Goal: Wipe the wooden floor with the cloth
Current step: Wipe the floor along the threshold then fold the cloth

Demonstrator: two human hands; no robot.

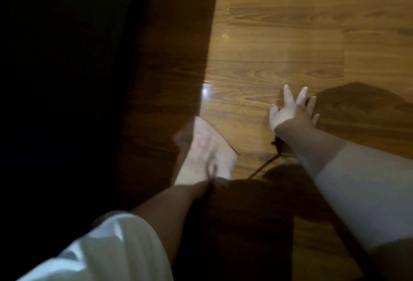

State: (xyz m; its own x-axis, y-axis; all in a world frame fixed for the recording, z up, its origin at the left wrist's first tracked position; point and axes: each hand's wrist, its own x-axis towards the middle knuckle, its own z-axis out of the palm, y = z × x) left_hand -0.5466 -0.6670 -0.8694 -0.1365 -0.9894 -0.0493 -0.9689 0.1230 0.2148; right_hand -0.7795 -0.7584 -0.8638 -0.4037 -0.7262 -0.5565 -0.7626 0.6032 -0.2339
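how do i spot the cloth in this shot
Follow the edge where dark shadow meets the lit wooden floor downward. The cloth is the pale, blurred patch at the end of the left forearm; the right hand beside it is bare, fingers spread.

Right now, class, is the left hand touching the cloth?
Touching. The head view shows the left hand lying on the pale cloth with no gap between them, though the picture is blurred there.
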